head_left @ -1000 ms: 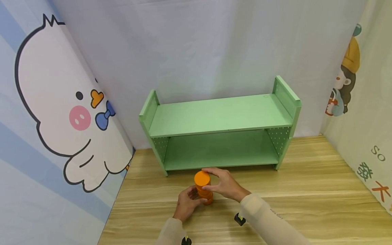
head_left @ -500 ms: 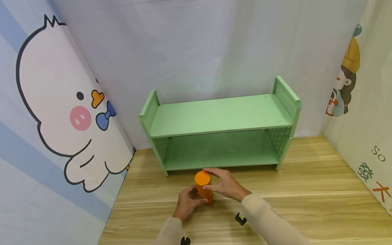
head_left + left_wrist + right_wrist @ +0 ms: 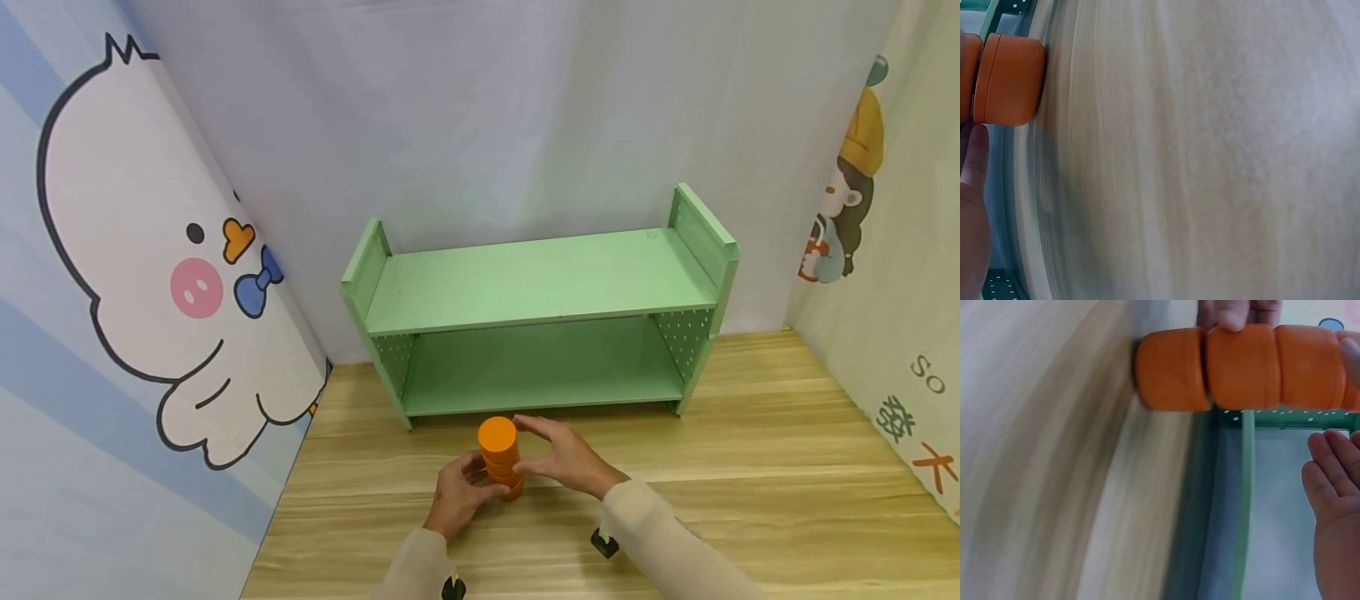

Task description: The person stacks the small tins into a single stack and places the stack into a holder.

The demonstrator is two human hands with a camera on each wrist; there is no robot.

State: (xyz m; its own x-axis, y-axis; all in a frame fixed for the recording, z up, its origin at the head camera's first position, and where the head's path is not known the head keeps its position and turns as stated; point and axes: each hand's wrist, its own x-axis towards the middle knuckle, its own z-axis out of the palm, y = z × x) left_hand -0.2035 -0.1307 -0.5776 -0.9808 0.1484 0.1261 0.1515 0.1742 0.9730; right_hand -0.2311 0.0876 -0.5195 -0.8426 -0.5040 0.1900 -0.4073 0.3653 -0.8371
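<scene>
The left grip (image 3: 456, 498) curls round the lower part of the orange stack (image 3: 501, 461), thumb on the near side, pinching it by the joint above the bottom tub (image 3: 1013, 78). The right grip (image 3: 566, 458) is spread, thumb and forefinger parted just beside the stack's right side; whether the thumb touches it cannot be told. The stack stands upright on the desk (image 3: 352, 508) between the two grips, at least four tubs high.

Steadying it well seems to call for light, even pressure from the left grip, since the narrow gap above the bottom tub looks like the weak spot. Any move of the right grip is best made straight sideways, with no brush against the top tub (image 3: 497, 434).

Beyond both grips, near the stack, the green shelf unit (image 3: 540, 279) limits forward reach with its lower front edge. Below the right cuff (image 3: 630, 504), a small black box (image 3: 604, 542) could catch on things. Farther out, left of the left grip, a cartoon chick (image 3: 150, 208) decorates the wall cloth.
</scene>
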